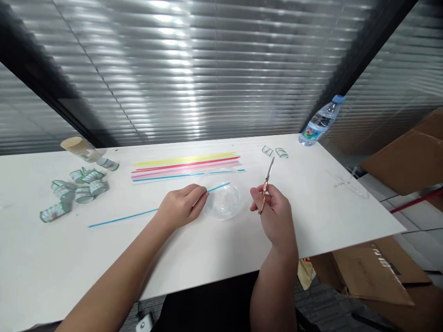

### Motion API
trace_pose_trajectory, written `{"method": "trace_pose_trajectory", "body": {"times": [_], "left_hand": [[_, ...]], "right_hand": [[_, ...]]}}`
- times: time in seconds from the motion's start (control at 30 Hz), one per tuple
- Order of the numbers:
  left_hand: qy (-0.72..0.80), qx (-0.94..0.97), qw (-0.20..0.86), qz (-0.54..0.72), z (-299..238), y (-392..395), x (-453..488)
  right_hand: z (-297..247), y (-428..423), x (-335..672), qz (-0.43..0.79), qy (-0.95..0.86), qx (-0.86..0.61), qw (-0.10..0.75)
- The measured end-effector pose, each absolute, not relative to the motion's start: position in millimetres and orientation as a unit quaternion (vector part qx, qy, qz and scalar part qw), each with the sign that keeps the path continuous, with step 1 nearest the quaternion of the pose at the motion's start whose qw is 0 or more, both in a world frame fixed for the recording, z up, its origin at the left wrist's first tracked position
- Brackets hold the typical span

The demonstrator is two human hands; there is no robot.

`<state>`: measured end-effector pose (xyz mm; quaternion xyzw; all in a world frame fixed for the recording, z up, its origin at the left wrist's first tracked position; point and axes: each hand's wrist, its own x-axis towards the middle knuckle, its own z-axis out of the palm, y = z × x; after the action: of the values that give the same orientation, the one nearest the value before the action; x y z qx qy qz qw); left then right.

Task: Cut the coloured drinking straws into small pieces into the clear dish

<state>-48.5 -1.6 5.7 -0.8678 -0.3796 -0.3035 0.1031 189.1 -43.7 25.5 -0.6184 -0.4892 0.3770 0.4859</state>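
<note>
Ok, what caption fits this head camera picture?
Left hand holds a blue straw over a clear bowl; right hand holds scissors.

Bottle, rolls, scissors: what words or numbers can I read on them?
Label on the bottle: colourful print, too blurred to read.
Print on the rolls: green, too small to read.
On the scissors in the right hand: none.
On the straw in the left hand: none.

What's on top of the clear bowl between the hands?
The free end of the blue straw crosses over the clear bowl, pinched by the left hand. Through the plastic only the white table shows; the hand covers part of the straw.
</note>
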Motion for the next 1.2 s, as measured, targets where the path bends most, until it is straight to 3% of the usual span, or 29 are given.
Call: {"method": "trace_pose_trajectory", "body": {"times": [0.2, 0.57, 0.83, 1.2], "left_hand": [[-0.447, -0.822, 0.165, -0.311, 0, 1, -44], [-0.473, -0.776, 0.128, -0.397, -9, -3, -34], [-0.432, -0.799, 0.21, -0.363, -6, 0, -44], [-0.381, -0.835, 0.192, -0.348, -4, 4, -53]], "right_hand": [[26, -46, 191, 0.394, -0.51, -0.607, 0.466], [24, -49, 180, 0.445, -0.584, -0.553, 0.394], [28, -53, 178, 0.479, -0.657, -0.517, 0.267], [28, -53, 172, 0.524, -0.63, -0.508, 0.264]]}}
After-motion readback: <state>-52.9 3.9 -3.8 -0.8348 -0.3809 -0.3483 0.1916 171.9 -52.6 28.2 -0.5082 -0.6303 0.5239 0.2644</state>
